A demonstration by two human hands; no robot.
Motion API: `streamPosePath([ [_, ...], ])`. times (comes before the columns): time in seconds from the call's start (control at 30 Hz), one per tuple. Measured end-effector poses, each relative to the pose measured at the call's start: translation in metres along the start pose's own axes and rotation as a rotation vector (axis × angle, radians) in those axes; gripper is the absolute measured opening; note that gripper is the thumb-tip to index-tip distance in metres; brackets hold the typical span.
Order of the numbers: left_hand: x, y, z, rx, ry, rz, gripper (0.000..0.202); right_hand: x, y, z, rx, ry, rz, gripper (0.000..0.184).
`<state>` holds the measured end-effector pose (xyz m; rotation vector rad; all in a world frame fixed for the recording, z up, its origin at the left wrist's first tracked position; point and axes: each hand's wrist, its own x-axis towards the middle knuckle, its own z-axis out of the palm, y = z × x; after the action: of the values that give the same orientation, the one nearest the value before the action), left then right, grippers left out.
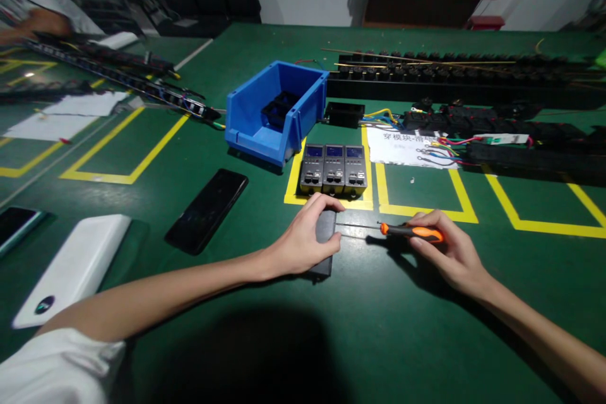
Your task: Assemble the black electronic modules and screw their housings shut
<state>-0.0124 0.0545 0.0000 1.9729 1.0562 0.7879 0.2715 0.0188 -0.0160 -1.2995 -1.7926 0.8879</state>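
Note:
My left hand (305,240) is wrapped round a small dark grey module (326,227) that stands on the green table, mostly hidden under my fingers. My right hand (445,249) grips an orange-handled screwdriver (411,231) held level, its thin shaft pointing left with the tip at the module's right side. Just beyond my hands, three like modules (333,169) with blue screens sit side by side on a yellow floor-tape line.
A blue bin (274,110) holding black parts stands behind the modules. A black phone (207,209), a white power bank (71,268) and another phone (14,224) lie at left. Long black power strips (473,79), coloured wires and a labelled paper (407,148) fill the right rear. Another person's arm (33,22) is at far left.

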Motion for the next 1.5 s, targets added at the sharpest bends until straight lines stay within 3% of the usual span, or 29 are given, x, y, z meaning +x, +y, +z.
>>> streamPosePath([
  [0.4, 0.0001, 0.0016, 0.0001, 0.009, 0.009, 0.005, 0.033, 0.0025, -0.0076, 0.0001, 0.004, -0.068, 0.113, 0.018],
  [0.63, -0.0003, 0.0020, -0.0003, 0.004, 0.009, 0.002, 0.034, 0.0040, -0.0082, 0.0010, -0.058, -0.094, 0.070, 0.014],
  [0.87, -0.0001, 0.0011, 0.0007, -0.004, 0.021, 0.009, 0.035, 0.0019, -0.0063, 0.0029, -0.039, -0.016, -0.024, 0.016],
  [1.23, -0.0004, 0.0012, 0.0004, -0.012, 0.011, -0.008, 0.035, 0.0024, -0.0080, 0.0004, 0.004, -0.074, 0.127, 0.017],
  [1.33, -0.0005, 0.0016, 0.0003, -0.015, 0.014, -0.013, 0.035, 0.0021, -0.0069, 0.0010, -0.027, -0.093, 0.095, 0.016],
  [1.5, -0.0009, 0.0021, 0.0003, -0.020, 0.019, -0.014, 0.035, -0.0002, -0.0042, 0.0025, -0.024, -0.014, 0.008, 0.019],
])
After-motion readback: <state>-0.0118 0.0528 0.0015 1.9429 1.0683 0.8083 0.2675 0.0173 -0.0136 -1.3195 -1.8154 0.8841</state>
